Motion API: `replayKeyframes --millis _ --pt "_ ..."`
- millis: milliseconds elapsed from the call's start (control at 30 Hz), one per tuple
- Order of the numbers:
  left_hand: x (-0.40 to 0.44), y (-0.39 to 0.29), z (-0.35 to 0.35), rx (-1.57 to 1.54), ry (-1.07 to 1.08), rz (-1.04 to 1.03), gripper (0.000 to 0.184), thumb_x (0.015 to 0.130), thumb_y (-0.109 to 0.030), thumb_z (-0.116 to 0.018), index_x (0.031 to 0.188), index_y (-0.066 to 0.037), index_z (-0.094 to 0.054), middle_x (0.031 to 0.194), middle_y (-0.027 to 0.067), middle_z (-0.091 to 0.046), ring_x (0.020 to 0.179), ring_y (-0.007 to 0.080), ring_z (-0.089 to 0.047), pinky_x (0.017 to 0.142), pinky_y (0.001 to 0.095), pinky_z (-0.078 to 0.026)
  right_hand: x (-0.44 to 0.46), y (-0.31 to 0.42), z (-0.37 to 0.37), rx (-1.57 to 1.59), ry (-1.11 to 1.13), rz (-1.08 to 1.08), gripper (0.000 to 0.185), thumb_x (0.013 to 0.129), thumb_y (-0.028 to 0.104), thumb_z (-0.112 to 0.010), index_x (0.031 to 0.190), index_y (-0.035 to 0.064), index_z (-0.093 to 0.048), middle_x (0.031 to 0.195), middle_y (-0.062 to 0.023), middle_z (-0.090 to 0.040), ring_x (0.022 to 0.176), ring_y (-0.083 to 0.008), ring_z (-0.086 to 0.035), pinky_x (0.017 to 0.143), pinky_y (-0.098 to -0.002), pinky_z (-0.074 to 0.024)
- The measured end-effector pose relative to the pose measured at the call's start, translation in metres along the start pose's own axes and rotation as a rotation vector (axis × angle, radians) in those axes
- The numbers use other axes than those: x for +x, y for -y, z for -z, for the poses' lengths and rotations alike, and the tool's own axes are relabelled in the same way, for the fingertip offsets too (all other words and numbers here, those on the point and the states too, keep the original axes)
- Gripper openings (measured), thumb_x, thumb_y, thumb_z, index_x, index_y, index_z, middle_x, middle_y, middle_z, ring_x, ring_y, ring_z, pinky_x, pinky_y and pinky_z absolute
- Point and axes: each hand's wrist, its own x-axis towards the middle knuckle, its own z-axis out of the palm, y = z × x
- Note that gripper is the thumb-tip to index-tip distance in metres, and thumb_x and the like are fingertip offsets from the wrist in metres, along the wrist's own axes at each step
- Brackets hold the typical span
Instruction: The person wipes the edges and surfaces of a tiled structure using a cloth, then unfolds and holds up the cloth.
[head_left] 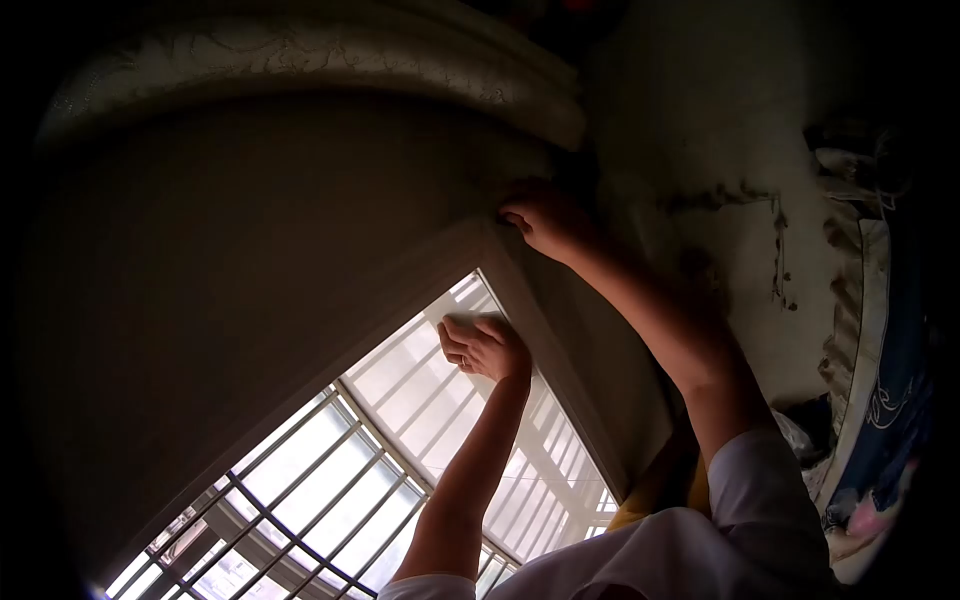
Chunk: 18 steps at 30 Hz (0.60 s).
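Observation:
My left hand [487, 347] is raised against the bright window pane [420, 370], near its upper corner. Its fingers are curled, with a ring on one of them, and a pale patch shows by the fingertips. Whatever they may hold I cannot make out. Higher up, my right hand [545, 218] is at the outer corner of the window frame [540, 330]. Those fingers are bent inward and closed, in deep shade. Whether they grip the frame or something small is hidden.
Metal bars [320, 500] cross the window outside. A dark wall [230, 270] surrounds the opening. Pale patterned moulding [330, 60] curves across the top. On the right are a stained wall [740, 230] and a blue and white fabric edge [865, 400].

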Motion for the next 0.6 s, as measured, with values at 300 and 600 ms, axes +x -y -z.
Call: replayKeyframes --millis 300,600 --pt "-0.010 -0.003 -0.003 -0.046 0.013 -0.028 0.062 0.091 -0.041 -0.032 0.138 -0.001 -0.029 0.139 0.0092 -0.030 0.124 0.0343 -0.032 0.096 0.0512 -0.032 -0.005 0.001 -0.011 0.373 -0.307 -0.191 0.008 0.079 0.011 -0.064 0.085 0.0108 -0.069 0.089 -0.0079 -0.064 0.085 -0.0275 -0.062 0.075 -0.0369 -0.0507" --pt "-0.011 -0.002 -0.004 -0.060 -0.023 -0.045 0.067 0.092 -0.053 -0.028 0.136 -0.003 -0.032 0.139 0.0101 -0.031 0.125 0.0344 -0.032 0.098 0.0516 -0.031 0.010 0.081 0.021 0.695 -0.501 -0.080 0.009 0.073 0.009 -0.074 0.080 0.0090 -0.069 0.076 -0.0058 -0.065 0.069 -0.0199 -0.065 0.060 -0.0294 -0.0503"
